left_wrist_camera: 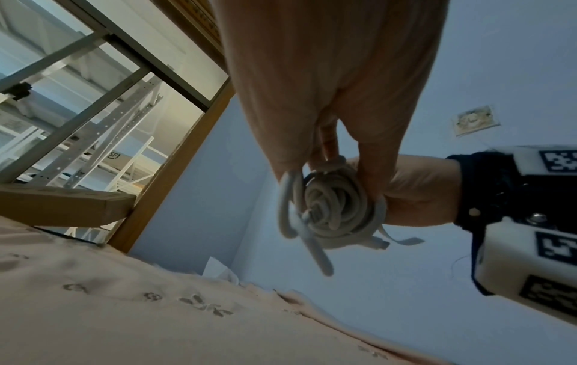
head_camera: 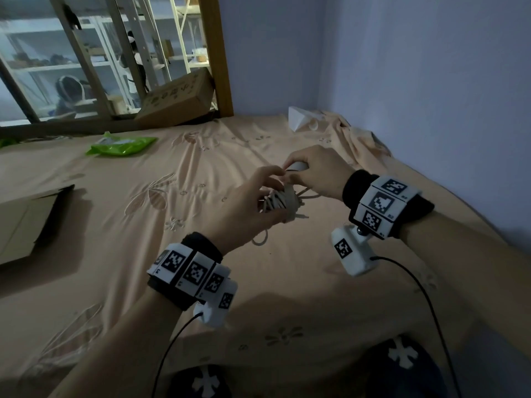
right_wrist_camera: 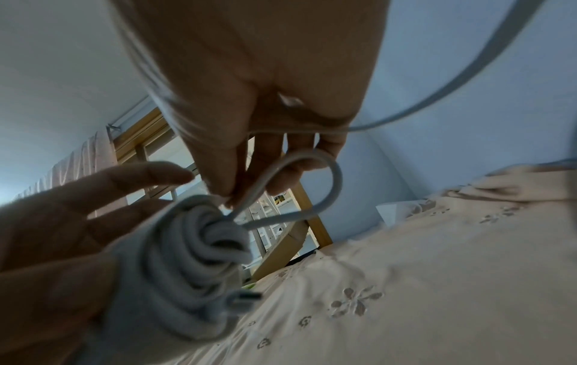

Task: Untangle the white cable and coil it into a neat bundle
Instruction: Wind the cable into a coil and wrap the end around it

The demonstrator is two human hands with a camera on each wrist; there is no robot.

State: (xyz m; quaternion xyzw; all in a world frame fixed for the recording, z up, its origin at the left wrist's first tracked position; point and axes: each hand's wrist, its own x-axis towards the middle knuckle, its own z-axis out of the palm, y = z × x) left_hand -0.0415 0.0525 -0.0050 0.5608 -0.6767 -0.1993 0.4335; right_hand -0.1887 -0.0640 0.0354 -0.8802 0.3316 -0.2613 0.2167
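— Where the peach bed sheet [head_camera: 201,173] fills mid-frame, what's held?
— White cable [head_camera: 280,201], coiled, centre: left hand [head_camera: 247,208] clamped around it, right hand [head_camera: 316,173] pinching a loop. Blue wall [head_camera: 431,81] upper right.

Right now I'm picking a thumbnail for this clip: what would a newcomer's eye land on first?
First, the two hands meeting above the peach bedsheet: the left hand holds a bundle of white cable, while the right hand pinches a loose loop of it. Next, the marker-covered wristbands on both wrists. Then the bright green packet lying far left on the bed.
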